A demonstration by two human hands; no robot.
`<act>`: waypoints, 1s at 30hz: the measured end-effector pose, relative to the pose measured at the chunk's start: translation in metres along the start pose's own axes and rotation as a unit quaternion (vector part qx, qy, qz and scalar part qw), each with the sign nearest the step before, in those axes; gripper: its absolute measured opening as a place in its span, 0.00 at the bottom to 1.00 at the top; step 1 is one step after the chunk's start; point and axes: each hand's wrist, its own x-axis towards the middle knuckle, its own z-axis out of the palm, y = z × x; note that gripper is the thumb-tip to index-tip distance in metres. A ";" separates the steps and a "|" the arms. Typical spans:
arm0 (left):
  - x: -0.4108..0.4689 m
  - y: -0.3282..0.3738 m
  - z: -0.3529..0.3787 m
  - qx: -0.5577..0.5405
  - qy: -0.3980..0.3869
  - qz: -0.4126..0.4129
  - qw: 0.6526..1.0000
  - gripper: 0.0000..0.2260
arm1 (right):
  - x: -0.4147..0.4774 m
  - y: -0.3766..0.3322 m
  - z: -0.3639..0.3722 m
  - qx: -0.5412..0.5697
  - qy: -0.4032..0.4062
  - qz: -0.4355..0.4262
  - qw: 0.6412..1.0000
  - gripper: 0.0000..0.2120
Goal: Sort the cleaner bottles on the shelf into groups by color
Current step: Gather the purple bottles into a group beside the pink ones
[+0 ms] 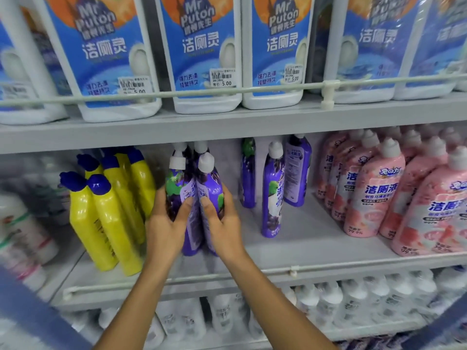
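Chiefly at risk: the purple pair, the left purple bottle (177,190) and the right purple bottle (212,188), which we hold pressed side to side. Both are tall with narrow feet, so we judge either could tip if released before its base sits flat on the middle shelf (316,238).
Knock-on: the yellow bottles (108,218) stand just beside our left wrist and lean. A nudge from the forearm could send them over toward the shelf's left end.
Front edge: only a low rail (177,282) runs along it, and we think a bottle falling forward might clear it.
Mix-up: three loose purple bottles (273,195) stand apart nearer the shelf's middle, between our pair and the pink bottles (374,193). If they stay there the purple group stays split, and pushed too far right they would crowd the pink.
Left hand (166,228): fingers curled round the left purple bottle, thumb across its front label.
Right hand (222,223): wrapped the same way round the right purple bottle, thumb near the seam where the two meet.
Look of the pair: slim and tapering, in a glossy purple sleeve printed with grapes and a green leaf, with angled white caps. The slick film may slip in the grip.
Place: left of the shelf's centre, toward its front edge. We cannot tell whether the bases touch down.
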 end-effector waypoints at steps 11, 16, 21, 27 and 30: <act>0.012 -0.022 0.006 0.020 0.003 -0.057 0.998 0.14 | -0.002 -0.031 -0.006 -0.071 0.041 -0.046 0.996 0.24; 0.011 -0.025 0.006 0.005 0.004 -0.044 0.999 0.14 | 0.013 -0.051 -0.094 -0.064 0.217 -0.143 0.963 0.28; 0.008 -0.027 0.010 0.017 0.019 -0.043 0.999 0.18 | 0.032 0.002 -0.108 -0.116 0.078 0.002 0.990 0.22; 0.010 -0.029 0.011 0.012 0.007 -0.048 0.999 0.18 | 0.015 0.021 -0.074 -0.108 0.026 0.033 0.993 0.30; 0.008 -0.024 0.012 0.004 0.006 -0.046 0.999 0.18 | 0.002 0.024 -0.046 -0.084 -0.030 0.028 0.996 0.34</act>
